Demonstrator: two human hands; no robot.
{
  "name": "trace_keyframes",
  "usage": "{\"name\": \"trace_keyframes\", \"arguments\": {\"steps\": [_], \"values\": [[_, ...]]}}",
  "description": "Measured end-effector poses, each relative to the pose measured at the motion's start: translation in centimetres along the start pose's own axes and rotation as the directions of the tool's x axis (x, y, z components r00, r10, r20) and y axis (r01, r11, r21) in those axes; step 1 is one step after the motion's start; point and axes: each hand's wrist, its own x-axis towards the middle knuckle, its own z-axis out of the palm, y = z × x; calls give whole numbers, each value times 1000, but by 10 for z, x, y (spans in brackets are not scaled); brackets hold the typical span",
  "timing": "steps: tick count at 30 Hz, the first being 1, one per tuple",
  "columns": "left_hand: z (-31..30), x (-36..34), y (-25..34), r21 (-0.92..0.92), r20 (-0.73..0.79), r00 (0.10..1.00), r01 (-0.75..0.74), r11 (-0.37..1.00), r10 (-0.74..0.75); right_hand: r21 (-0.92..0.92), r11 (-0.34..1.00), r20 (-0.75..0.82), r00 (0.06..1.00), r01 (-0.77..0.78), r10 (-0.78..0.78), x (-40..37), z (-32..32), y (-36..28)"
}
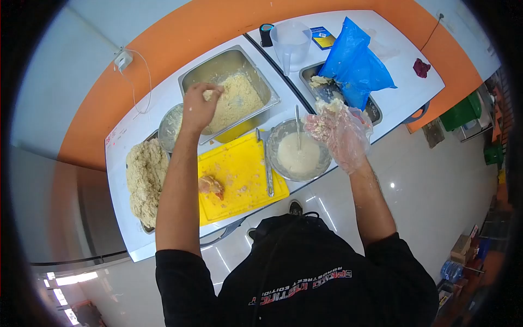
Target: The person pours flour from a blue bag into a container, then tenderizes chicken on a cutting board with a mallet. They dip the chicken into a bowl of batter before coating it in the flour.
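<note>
My left hand (200, 108) is bare and reaches over a deep metal pan (267, 98) of pale crumbly flour (234, 103). Its fingers are pinched, with a pale bit at the tips that I cannot make out clearly. My right hand (343, 133) wears a clear plastic glove caked with wet flour; its fingers look spread, though the coating partly hides them. Just left of it stands a bowl (271, 155) of white batter (299, 155) with a metal spoon handle (297, 122) sticking up. Behind the glove, a blue plastic bag (354, 65) lies over a metal tray (377, 113).
A piece of raw meat (211, 187) lies on the yellow cutting board (239, 185), beside a long metal utensil (268, 169). Left of my forearm are a heaped tray of floury coating (146, 177) and a round metal bowl (170, 128). A clear plastic jug (291, 43) stands at the back.
</note>
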Motion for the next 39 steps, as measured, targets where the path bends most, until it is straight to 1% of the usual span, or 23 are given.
{"name": "trace_keyframes", "arguments": {"steps": [4, 6, 7, 9, 10, 12, 13, 15, 16, 18, 19, 21, 23, 25, 26, 27, 29, 30, 31, 32, 35, 37, 39], "values": [[-24, -20, -20, -46, 18, 995, 95, 994, -94, 17, 1000, 35, 999, 3, -4, -13, 6, 19], [-25, -45, -28, 229, -113, 986, -98, 968, 126, -1, 999, -19, 998, -52, 52, -20, 23, 33], [-27, -56, -31, 227, -119, 986, -87, 970, 116, -7, 998, -12, 998, -59, 59, -25, 33, 43], [-35, -78, -37, -26, -266, 961, -83, 996, 73, -3, 982, -41, 981, -190, 190, -27, 52, 68], [-45, -91, -41, -27, -275, 959, -72, 997, 61, -11, 980, -32, 980, -198, 197, -26, 58, 81], [-64, -126, -52, -307, -46, 999, -26, 951, 12, -289, 906, 19, 944, -309, 329, -25, 70, 112], [-70, -146, -57, -307, -50, 999, -13, 952, -2, -295, 901, 25, 940, -319, 341, -26, 79, 125], [-77, -179, -59, -584, 19, 975, 191, 789, -222, -607, 778, 52, 968, -165, 246, -28, 97, 142], [-73, -196, -64, -589, 19, 977, 183, 787, -213, -610, 776, 47, 970, -160, 237, -28, 109, 141], [-63, -219, -78, -659, -19, 959, 202, 725, -284, -436, 840, -62, 942, -323, 330, -21, 137, 128], [-62, -224, -75, -665, -24, 962, 189, 722, -273, -441, 842, -65, 946, -312, 317, -14, 137, 125], [-50, -225, -63, -761, 118, 945, 284, 584, -305, -343, 937, 64, 994, -60, 87, 5, 131, 113], [-46, -213, -45, -785, 139, 948, 281, 552, -285, -307, 951, 11, 1000, -22, 27, 16, 146, 87], [-41, -191, -21, -703, 87, 986, 161, 693, -140, -272, 962, -74, 997, 17, -38, 17, 152, 51], [-32, -181, -6, -722, 44, 996, 88, 686, -82, -275, 959, -87, 992, 66, -93, 15, 151, 35], [-22, -172, 11, -730, 70, 995, 95, 677, -65, -277, 954, -102, 984, 113, -146, 11, 145, 22], [-3, -154, 46, -606, 75, 994, -22, 795, 85, -316, 931, -96, 970, 182, -223, -3, 123, 3], [19, -142, 51, -542, -23, 972, -211, 814, 236, -348, 916, -85, 966, 201, -244, -9, 111, -6], [34, -136, 61, -542, -14, 968, -217, 812, 249, -378, 900, -73, 962, 218, -264, -17, 106, -14], [48, -129, 72, -553, 10, 971, -195, 810, 241, -335, 924, -143, 959, 185, -244, -26, 104, -22], [87, -103, 93, -617, 61, 971, -144, 774, 229, -343, 907, -141, 942, 244, -306, -44, 62, -38], [98, -75, 109, -538, -105, 953, -296, 790, 285, -286, 908, -115, 930, 307, -350, -56, 34, -52], [99, -33, 134, -531, -148, 938, -343, 775, 313, -349, 854, -110, 888, 387, -447, -68, 15, -65]]}}
